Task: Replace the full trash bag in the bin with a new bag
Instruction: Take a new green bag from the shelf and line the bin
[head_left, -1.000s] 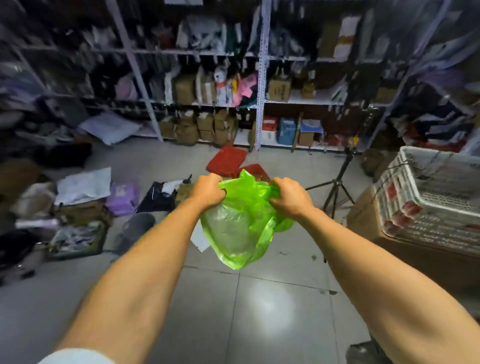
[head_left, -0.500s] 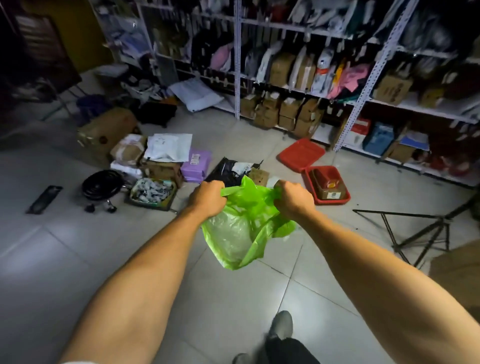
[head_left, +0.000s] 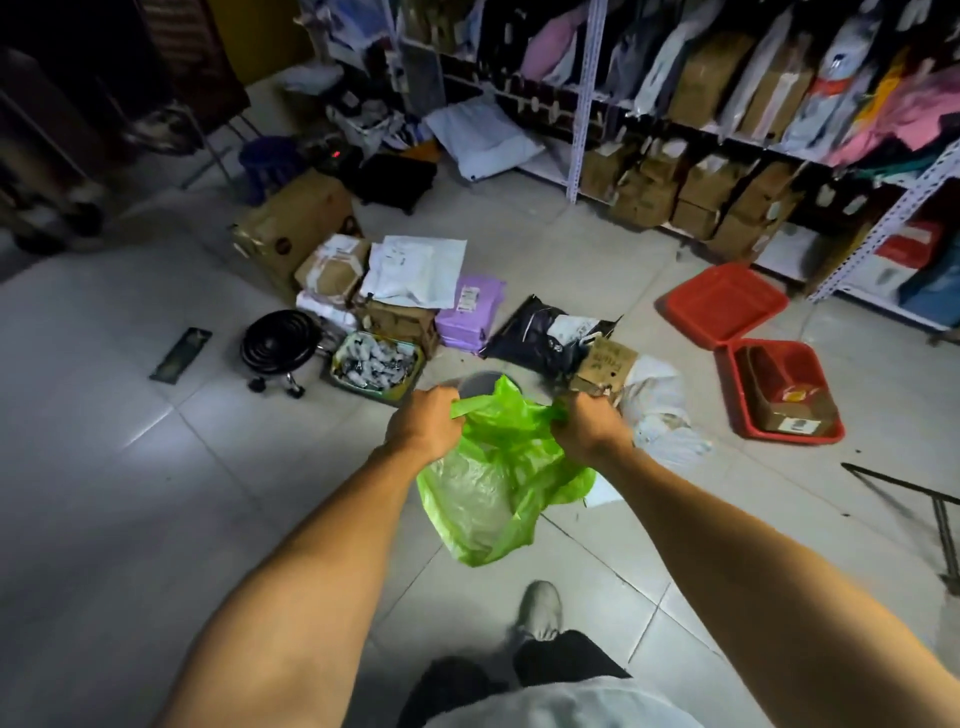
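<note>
A thin green trash bag (head_left: 485, 493) hangs between my hands above the tiled floor, crumpled and partly see-through. My left hand (head_left: 423, 423) grips its left top edge and my right hand (head_left: 587, 423) grips its right top edge. Just beyond my hands, the rim of a small grey bin (head_left: 480, 383) shows on the floor, mostly hidden behind the bag and my left hand. A white filled bag (head_left: 660, 410) lies on the floor to the right of my right hand.
Boxes, parcels and a purple package (head_left: 470, 314) crowd the floor behind the bin. Two red trays (head_left: 727, 304) lie to the right, a black stool (head_left: 280, 345) to the left, a tripod leg (head_left: 914, 491) at far right. Shelving runs along the back. My shoe (head_left: 540, 608) is below the bag.
The view has swung left and down, and I have stepped closer to the pile on the floor. The grey bin rim now shows just beyond my hands. Both hands keep their grip.
</note>
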